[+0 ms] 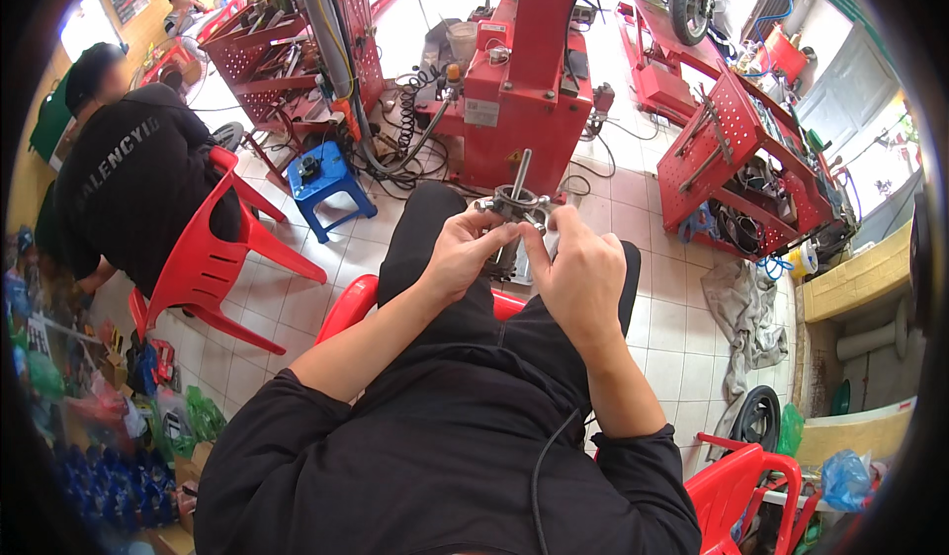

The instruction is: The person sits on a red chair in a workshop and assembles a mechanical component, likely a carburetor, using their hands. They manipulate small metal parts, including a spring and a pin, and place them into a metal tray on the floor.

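Between my knees I hold a grey metal part (518, 201) with a ring-shaped top, small bolts or lugs around it and a slim rod standing up out of it. My left hand (461, 251) grips its left side, the thumb reaching across toward the middle. From the right, my right hand (581, 276) closes on it, thumb and fingers near the side lugs. The two thumbs nearly meet in front of the part. My fingers hide much of its lower body, so its exact kind is unclear.
A red machine (504, 110) stands ahead, with hoses and cables on the tiled floor. A blue stool (328, 191) bears a small dark part. At left a person in black sits on a red chair (213, 258). A red tool cart (736, 170) stands right, near a grey cloth (746, 318).
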A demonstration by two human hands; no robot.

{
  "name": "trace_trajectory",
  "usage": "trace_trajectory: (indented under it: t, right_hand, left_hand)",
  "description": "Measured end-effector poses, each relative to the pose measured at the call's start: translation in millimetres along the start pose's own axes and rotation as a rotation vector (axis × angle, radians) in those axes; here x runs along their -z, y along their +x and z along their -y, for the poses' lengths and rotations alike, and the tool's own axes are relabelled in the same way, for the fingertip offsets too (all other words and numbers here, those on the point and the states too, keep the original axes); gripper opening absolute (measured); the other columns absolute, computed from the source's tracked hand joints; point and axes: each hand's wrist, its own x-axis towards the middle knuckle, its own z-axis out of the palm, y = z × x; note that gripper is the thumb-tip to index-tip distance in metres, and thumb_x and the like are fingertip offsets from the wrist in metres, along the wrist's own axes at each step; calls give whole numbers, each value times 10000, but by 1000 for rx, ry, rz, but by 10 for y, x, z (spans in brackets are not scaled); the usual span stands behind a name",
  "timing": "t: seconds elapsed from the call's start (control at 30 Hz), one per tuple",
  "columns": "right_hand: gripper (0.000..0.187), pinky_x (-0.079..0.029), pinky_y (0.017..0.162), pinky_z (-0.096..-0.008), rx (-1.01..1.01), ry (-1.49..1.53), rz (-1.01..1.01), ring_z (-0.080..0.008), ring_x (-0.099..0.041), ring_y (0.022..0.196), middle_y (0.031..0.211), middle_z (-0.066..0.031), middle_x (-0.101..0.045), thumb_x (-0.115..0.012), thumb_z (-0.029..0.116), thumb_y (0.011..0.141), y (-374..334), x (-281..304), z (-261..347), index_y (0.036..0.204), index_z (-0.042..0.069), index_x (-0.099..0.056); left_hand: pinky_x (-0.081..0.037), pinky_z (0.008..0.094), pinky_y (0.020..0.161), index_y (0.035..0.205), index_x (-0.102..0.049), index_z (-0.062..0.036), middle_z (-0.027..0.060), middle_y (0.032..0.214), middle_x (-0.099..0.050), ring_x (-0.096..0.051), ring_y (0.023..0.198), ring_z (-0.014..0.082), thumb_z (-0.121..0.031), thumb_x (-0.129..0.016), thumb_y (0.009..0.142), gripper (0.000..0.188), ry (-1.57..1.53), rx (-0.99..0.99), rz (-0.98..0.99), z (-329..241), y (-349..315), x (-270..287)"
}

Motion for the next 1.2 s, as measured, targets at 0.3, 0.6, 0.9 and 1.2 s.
trace_trajectory:
  t: [0.3,0.6,0.9,1.2]
  right_hand:
    - [133,-481,673,-389,88,324,-50,-313,-597,718,850,-133,-592,-609,39,820,-1,-54,-52,949,16,-586]
    - [105,-468,668,-383,153,242,-82,-276,-591,689,767,-99,-595,-632,92,818,48,-23,-101,887,22,-595]
    - [178,-418,614,-365,48,-93,77,-224,-583,634,661,-64,-560,-638,214,843,33,0,-81,784,64,-563]
    - [197,-402,608,-358,182,51,-49,-244,-574,573,672,-61,-593,-659,216,814,35,-87,-136,850,51,-559]
  left_hand:
    - [-447,238,764,1000,-646,17,43,908,-656,-576,828,77,-102,-644,858,186,-75,46,-34,-38,10,-27]
    - [-447,233,754,1002,-648,32,57,915,-659,-575,816,79,-95,-650,853,196,-53,12,-37,-43,17,-1]
    - [-444,231,762,976,-654,16,45,902,-657,-576,812,76,-99,-656,850,172,-30,67,-27,-11,-3,13]
    - [-452,223,729,921,-661,-6,34,847,-658,-582,772,72,-95,-647,855,112,-53,14,-55,5,9,-20]
